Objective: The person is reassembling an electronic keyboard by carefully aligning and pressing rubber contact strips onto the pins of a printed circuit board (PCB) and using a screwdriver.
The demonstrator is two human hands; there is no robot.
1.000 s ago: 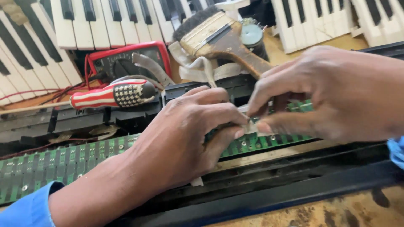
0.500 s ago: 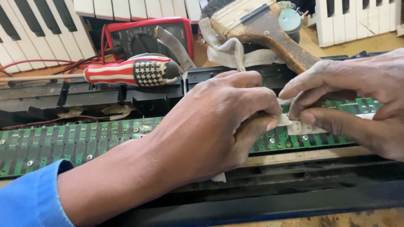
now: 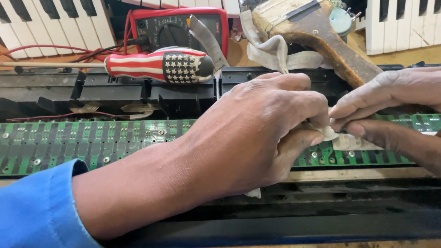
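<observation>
Left hand [image 3: 262, 133] at frame centre, fingers curled nearly closed, thumb and forefinger pinching a small white cloth scrap [image 3: 327, 133]; another bit of white shows under the palm at lower centre. Right hand [image 3: 390, 110] comes in from the right edge, fingertips pinched onto the same scrap, both pressing it against the green circuit board [image 3: 92, 144]. Board runs as a long strip across mid-frame, seated in the black keyboard chassis [image 3: 138, 92]. Just behind, upper centre-left: red-and-white striped screwdriver [image 3: 156, 64] lying across the chassis, red multimeter [image 3: 179, 30] behind it. Upper right: worn wooden-handled brush [image 3: 321, 32] on pale rags. White piano keys [image 3: 46, 18] along the top edge. Bare wooden tabletop [image 3: 404, 57] shows at upper right. Blue sleeve [image 3: 36, 211] at lower left.
</observation>
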